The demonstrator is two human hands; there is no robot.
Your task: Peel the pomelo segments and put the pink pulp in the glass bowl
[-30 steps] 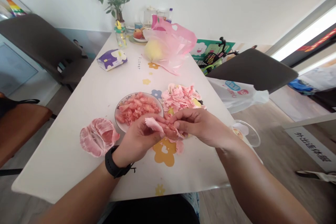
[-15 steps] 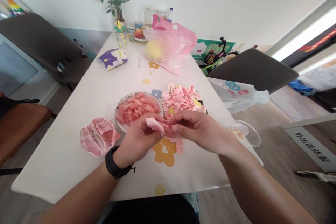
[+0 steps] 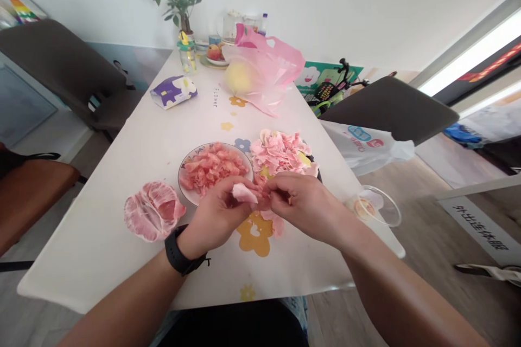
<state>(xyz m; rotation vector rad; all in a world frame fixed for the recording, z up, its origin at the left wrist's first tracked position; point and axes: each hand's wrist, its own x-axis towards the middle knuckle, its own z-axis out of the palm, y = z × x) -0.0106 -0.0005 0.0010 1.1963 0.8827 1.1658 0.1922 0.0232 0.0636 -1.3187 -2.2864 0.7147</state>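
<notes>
One opened pomelo (image 3: 153, 211) lies at the left of the white worktop (image 3: 97, 249), then a plate of pink flesh (image 3: 211, 168). The left hand (image 3: 215, 217) and right hand (image 3: 305, 209) grip a pink membrane (image 3: 244, 193) between their fingers, above a yellow flower decal (image 3: 254, 234). Rightward sit a peel heap (image 3: 280, 152), a clear plastic bowl (image 3: 376, 207) near the worktop edge, and a dark chair (image 3: 391, 108).

A white wall (image 3: 325, 0) rises beyond dark grey chairs (image 3: 391, 108), an orange-seated chair (image 3: 32, 195), and wood-look flooring (image 3: 394, 184).

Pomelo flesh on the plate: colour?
The pomelo flesh is coral pink; shows best in the head view.
</notes>
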